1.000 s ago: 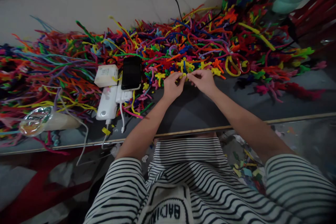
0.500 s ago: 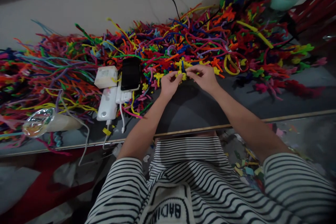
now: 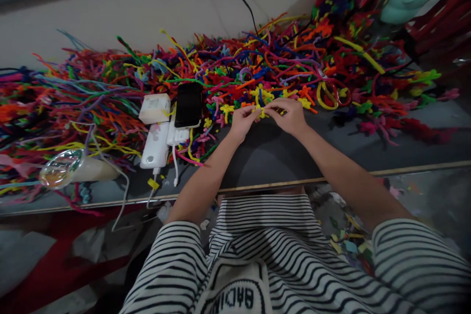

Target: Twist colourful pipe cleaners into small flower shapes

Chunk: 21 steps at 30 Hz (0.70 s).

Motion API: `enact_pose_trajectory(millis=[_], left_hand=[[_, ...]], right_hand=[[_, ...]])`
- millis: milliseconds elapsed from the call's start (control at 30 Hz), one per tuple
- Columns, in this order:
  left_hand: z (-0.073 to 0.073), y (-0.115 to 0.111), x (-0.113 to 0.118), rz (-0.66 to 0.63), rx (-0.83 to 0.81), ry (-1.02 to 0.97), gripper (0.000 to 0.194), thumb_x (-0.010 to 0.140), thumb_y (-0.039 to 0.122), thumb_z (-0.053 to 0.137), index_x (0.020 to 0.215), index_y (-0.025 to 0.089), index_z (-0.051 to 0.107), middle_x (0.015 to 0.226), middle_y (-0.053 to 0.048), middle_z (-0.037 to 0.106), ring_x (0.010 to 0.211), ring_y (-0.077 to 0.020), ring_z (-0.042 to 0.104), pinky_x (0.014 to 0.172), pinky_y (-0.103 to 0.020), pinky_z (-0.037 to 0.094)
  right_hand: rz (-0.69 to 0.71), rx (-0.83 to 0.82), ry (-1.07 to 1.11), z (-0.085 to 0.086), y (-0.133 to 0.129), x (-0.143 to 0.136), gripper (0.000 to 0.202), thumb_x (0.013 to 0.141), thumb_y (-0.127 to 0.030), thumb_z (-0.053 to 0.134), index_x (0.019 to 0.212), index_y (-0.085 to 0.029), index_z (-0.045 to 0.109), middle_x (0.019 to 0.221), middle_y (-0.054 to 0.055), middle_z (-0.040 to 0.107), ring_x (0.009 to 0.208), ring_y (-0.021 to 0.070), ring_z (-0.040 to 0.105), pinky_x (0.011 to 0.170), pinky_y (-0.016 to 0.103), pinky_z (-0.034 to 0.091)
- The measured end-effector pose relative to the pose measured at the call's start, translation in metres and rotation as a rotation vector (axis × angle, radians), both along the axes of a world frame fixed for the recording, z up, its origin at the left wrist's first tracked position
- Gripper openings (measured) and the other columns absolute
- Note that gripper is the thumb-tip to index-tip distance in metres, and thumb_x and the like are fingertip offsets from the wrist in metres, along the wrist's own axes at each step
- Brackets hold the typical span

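Observation:
Between my fingertips, over the near edge of the pile, is a small yellow pipe-cleaner piece. My left hand pinches it from the left. From the right, my right hand pinches it with thumb and forefinger. The two hands' fingertips almost meet. Just beyond them lie yellow fuzzy shapes with a blue stem. Scissors with yellow and red handles rest to the right of my right hand.
A long heap of coloured pipe cleaners runs along the wall. Left of my hands are a black phone, a white power bank, a white box and a plastic cup on its side. A table edge is nearest me.
My hands have come closer together, and their fingertips now meet around the yellow piece. The whole view has shifted slightly.

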<state>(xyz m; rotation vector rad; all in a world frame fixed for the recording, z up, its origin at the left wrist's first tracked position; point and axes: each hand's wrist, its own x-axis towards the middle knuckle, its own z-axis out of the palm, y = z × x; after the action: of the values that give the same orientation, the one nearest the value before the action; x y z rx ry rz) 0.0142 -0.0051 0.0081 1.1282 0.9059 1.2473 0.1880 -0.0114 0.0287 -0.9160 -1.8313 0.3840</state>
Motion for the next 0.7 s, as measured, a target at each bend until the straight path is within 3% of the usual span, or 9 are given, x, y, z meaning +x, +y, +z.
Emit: enact_pose_trajectory(millis=[333,433,533,633,700], left_hand=[[0.001,-0.005,0.001,0.034,0.015,0.054,0.047,0.060,0.059,0.087,0.066,0.016,0.070,0.057,0.004,0.059,0.054,-0.0059,0.050,0.055,-0.021,0.040],[0.002,-0.005,0.004,0.073,0.000,0.042,0.045,0.062,0.056,0.087,0.067,0.016,0.069,0.056,0.005,0.056,0.053,-0.0052,0.048,0.054,-0.021,0.039],[0.003,-0.005,0.008,0.195,-0.046,-0.005,0.037,0.071,0.051,0.085,0.076,0.017,0.069,0.057,0.007,0.053,0.049,-0.0041,0.042,0.048,-0.020,0.033],[0.003,-0.006,0.011,0.276,-0.067,-0.046,0.033,0.079,0.049,0.080,0.086,0.019,0.069,0.061,0.006,0.055,0.049,-0.0041,0.041,0.047,-0.020,0.032],[0.001,-0.006,0.013,0.283,-0.042,-0.038,0.032,0.080,0.048,0.079,0.087,0.020,0.068,0.062,0.006,0.056,0.051,-0.0045,0.043,0.049,-0.020,0.034]], right_hand=[[-0.010,0.065,-0.002,-0.004,0.000,-0.003,0.022,0.093,-0.037,0.064,0.081,-0.022,0.075,0.080,0.005,0.076,0.070,0.0187,0.069,0.062,0.031,0.053],[-0.056,-0.001,0.030,-0.006,0.001,-0.004,0.024,0.092,-0.042,0.065,0.081,-0.023,0.075,0.082,0.005,0.076,0.072,0.0201,0.070,0.064,0.033,0.054],[-0.103,-0.057,0.084,-0.005,-0.002,-0.005,0.027,0.090,-0.047,0.065,0.091,-0.023,0.077,0.086,0.006,0.077,0.073,0.0199,0.070,0.062,0.032,0.055],[-0.065,-0.083,0.066,-0.003,-0.006,-0.007,0.033,0.087,-0.049,0.067,0.105,-0.022,0.077,0.091,0.007,0.077,0.071,0.0194,0.070,0.056,0.030,0.054],[-0.045,-0.073,0.004,-0.003,-0.007,-0.008,0.035,0.087,-0.051,0.067,0.104,-0.022,0.077,0.093,0.008,0.077,0.072,0.0200,0.070,0.056,0.030,0.053]])
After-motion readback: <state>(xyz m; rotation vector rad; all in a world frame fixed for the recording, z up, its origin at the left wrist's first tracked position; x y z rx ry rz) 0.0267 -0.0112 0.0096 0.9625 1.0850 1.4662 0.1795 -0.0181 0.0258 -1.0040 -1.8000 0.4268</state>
